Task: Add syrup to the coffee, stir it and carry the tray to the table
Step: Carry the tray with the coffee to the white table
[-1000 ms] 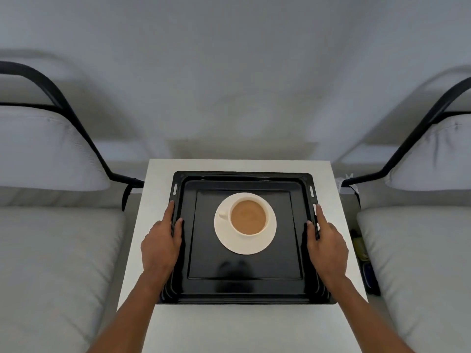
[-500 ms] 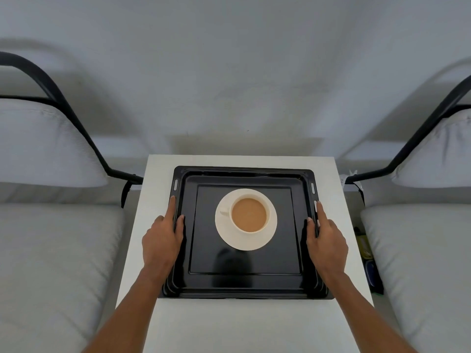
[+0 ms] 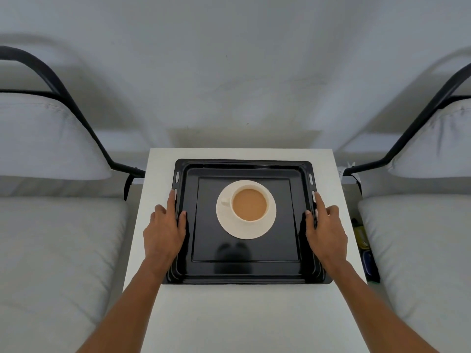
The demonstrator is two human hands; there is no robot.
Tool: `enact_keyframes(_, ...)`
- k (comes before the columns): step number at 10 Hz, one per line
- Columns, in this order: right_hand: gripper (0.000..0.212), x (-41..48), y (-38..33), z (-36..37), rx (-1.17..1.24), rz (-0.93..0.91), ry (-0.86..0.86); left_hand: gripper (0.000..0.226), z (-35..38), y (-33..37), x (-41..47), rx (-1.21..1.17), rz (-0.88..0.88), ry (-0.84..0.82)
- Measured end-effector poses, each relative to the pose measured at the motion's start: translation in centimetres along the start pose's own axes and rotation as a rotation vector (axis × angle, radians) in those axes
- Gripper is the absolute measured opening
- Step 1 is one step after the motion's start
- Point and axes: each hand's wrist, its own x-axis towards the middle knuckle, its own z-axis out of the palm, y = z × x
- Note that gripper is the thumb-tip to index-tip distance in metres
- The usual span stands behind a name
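A black metal tray [image 3: 242, 165] lies flat on a small white table [image 3: 242, 314]. At its middle stands a white cup of light brown coffee [image 3: 249, 205] on a white saucer [image 3: 244, 231], with the handle to the left. My left hand [image 3: 163, 233] grips the tray's left rim, thumb inside and index finger along the edge. My right hand [image 3: 327, 233] holds the right rim the same way, its outer fingers slightly spread over the table. No syrup or spoon is in view.
Grey cushioned seats with black tube frames flank the table, one on the left [image 3: 51, 250] and one on the right [image 3: 420, 250]. Some small coloured items [image 3: 362, 238] sit in the gap between the table and the right seat. A grey wall rises behind.
The tray keeps its place on the table and both hands stay on its rims. The view has tilted slightly, and my right hand's outer fingers have spread a little.
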Motion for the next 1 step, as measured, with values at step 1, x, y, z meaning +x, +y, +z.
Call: enact_keyframes(1,0.056,-1.28,0.8,-0.84,-0.02,-0.013,-0.052,0.07,-0.72,-1.11,-1.81,-0.075,-0.035,-0.023)
